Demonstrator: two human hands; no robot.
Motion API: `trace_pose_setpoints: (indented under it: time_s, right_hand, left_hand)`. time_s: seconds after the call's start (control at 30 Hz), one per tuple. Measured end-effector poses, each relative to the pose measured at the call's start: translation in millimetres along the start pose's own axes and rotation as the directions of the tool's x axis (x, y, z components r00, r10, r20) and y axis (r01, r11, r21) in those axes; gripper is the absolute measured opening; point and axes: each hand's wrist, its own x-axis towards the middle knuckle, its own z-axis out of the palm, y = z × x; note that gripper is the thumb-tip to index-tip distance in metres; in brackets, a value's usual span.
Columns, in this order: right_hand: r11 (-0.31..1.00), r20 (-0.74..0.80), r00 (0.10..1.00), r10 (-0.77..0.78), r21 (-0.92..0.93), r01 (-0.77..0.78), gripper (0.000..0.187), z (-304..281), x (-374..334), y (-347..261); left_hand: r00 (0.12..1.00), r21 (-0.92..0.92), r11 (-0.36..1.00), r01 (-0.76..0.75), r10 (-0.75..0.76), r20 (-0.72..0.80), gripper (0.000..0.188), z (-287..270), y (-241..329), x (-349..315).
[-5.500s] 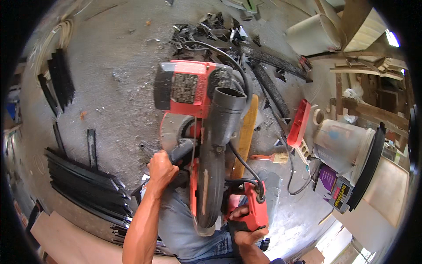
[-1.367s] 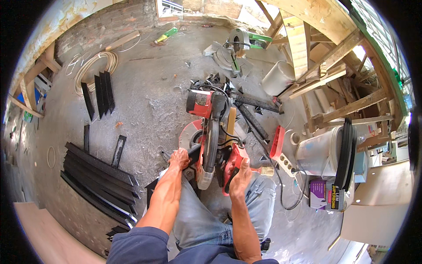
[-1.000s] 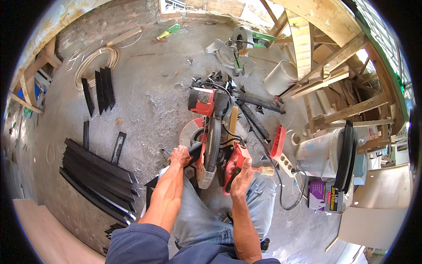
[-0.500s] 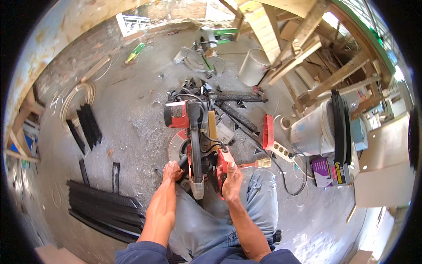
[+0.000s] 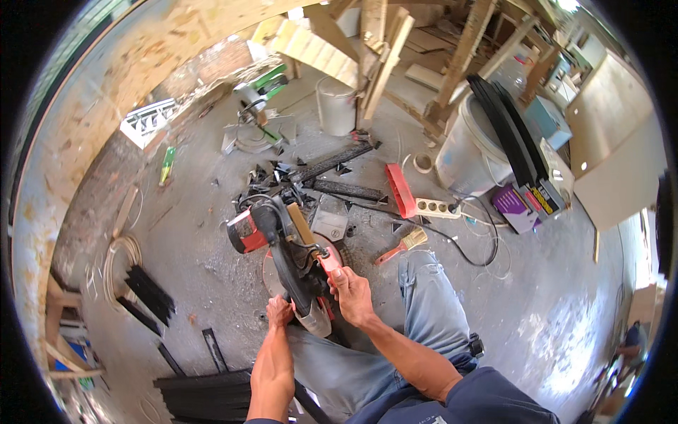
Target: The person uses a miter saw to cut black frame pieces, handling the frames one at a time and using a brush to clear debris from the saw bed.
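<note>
A red and black mitre saw (image 5: 284, 244) stands on the floor in front of my knees. My right hand (image 5: 353, 295) is wrapped round its red handle (image 5: 329, 260), thumb on top. At the left of the saw's base, my left hand (image 5: 280, 311) is closed with bent fingers; what lies inside them is hidden. The silver nose (image 5: 315, 321) of the saw points toward me between both hands. Black offcuts (image 5: 263, 178) and longer black strips (image 5: 332, 162) are scattered just beyond the saw.
Black strips (image 5: 205, 396) lie stacked at the lower left. To the right are a paintbrush (image 5: 409, 240), a power strip (image 5: 434, 207) with its cable, a white bucket (image 5: 466, 152) and a purple box (image 5: 514, 206). A second, green saw (image 5: 260, 116) stands farther off.
The whole view has turned, shifting the far things leftward and tilting the saw in the picture. Both hands keep their places on the saw.
</note>
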Motion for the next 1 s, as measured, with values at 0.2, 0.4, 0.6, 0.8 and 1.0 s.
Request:
trace_pose_setpoints:
  time_s: [0.2, 0.4, 0.6, 0.8, 1.0]
  right_hand:
    - [0.997, -0.034, 0.999, -0.038, -0.074, 0.036, 0.060, 2, 1, 1]
    - [0.976, -0.067, 0.994, -0.087, -0.204, 0.072, 0.066, 3, 1, 2]
    - [0.978, -0.067, 0.996, -0.063, -0.201, 0.048, 0.068, 6, 2, 4]
    - [0.980, -0.080, 0.994, -0.069, -0.192, 0.052, 0.070, 6, 3, 6]
    - [0.978, -0.078, 0.993, -0.088, -0.196, 0.072, 0.071, 7, 2, 1]
  left_hand:
    - [0.995, -0.001, 0.999, -0.054, 0.054, 0.089, 0.026, -10, -5, 8]
    - [0.993, -0.035, 0.999, 0.015, -0.011, 0.116, 0.022, -22, 4, 4]
    - [0.995, -0.047, 0.998, -0.031, 0.036, 0.096, 0.029, -26, 11, 3]
    - [0.996, 0.022, 0.999, -0.045, 0.043, 0.082, 0.025, -17, 4, 5]
    - [0.998, -0.013, 0.999, 0.044, -0.044, 0.052, 0.025, -12, -7, 11]
